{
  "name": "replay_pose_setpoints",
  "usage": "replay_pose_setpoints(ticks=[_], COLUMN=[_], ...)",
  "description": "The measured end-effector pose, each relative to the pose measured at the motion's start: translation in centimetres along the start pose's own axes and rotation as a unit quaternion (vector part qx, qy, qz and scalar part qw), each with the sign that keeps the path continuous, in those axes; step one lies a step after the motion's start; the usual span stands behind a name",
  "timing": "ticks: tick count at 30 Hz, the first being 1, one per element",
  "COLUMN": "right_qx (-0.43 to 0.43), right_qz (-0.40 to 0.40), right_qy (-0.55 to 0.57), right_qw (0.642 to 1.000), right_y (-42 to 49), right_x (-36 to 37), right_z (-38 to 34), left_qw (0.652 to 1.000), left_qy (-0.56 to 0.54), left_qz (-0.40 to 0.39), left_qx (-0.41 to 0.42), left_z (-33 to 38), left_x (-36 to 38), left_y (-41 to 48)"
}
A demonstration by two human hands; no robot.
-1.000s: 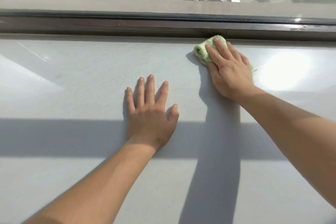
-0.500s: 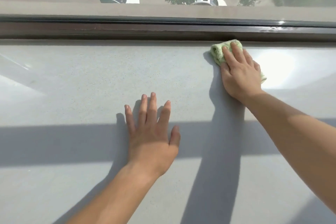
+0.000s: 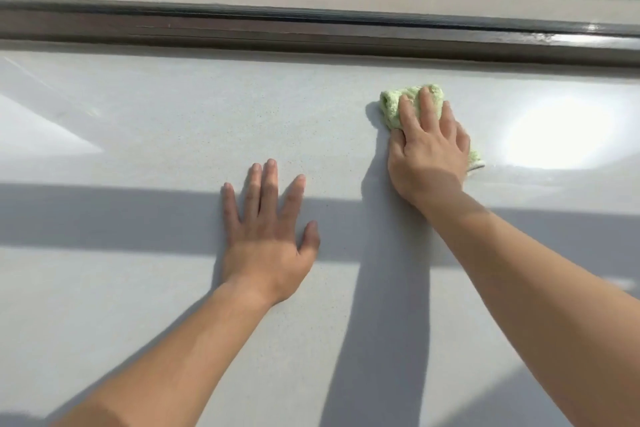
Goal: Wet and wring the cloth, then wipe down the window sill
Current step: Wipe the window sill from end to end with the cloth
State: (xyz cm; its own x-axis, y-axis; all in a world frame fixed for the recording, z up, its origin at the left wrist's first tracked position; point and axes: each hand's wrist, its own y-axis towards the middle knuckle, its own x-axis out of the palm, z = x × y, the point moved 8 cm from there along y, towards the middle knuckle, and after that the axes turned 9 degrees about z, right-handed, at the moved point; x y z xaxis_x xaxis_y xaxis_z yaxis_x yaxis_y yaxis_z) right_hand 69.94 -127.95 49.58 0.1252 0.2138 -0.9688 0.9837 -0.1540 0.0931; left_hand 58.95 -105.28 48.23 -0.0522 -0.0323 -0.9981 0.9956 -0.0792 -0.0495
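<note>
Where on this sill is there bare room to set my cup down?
The widest bare stretch of the window sill lies left of the left hand, running up to the window frame. Another bare patch sits right of the cloth, in the sun glare. It is crowded only where the right hand presses the cloth; the gap between the hands is narrow.

Head view, angled down, close (over sill (image 3: 173, 135))
</note>
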Motion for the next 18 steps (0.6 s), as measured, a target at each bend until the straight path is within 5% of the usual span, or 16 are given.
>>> replay_pose_setpoints(ticks=[6, 12, 18], right_qx=[-0.262, -0.021, -0.25], right_qz=[-0.051, -0.002, -0.052], right_qy=[0.01, 0.019, 0.015], right_qw=[0.964, 1.0, 0.967], right_y=[-7.8, -4.3, -12.6], right_x=[-0.3, -0.7, -1.1], right_z=[-2.6, 1.2, -1.6], left_qw=[1.0, 1.0, 1.0], left_qy=[0.005, 0.008, -0.001], left_qz=[0.007, 0.011, 0.019], left_qx=[-0.012, -0.015, -0.013], left_z=[0.2, 0.6, 0.5], left_x=[-0.2, -0.1, 0.0], left_y=[-0.1, -0.5, -0.5])
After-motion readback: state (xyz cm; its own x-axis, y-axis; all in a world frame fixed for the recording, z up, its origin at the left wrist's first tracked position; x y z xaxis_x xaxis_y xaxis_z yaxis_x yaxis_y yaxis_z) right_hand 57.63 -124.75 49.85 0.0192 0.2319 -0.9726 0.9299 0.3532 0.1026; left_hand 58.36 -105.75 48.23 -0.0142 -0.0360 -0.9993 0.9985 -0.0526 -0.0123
